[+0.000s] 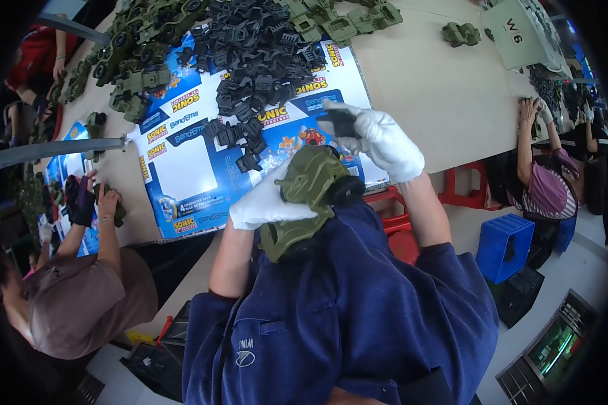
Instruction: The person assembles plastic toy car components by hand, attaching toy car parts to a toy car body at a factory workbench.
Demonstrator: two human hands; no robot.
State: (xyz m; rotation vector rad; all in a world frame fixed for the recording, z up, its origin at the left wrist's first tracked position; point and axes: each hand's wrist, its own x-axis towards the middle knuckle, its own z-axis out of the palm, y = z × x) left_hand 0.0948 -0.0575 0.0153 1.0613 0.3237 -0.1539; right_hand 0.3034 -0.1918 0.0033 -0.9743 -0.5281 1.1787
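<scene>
My left hand, in a white glove, is closed around an olive-green toy truck held close to my chest. A black wheel shows on the truck's right side. Just above it, my gloved right hand pinches a small black plastic part between thumb and fingers. The part is apart from the truck, and my fingers partly cover it. Past my hands, a large heap of similar black plastic parts lies on a printed blue and white cardboard sheet.
Green toy trucks crowd the table's far left, and green truck bodies lie at the far middle. One green piece sits right, near a beige box. A grey bar juts in from the left. Co-workers sit at both sides.
</scene>
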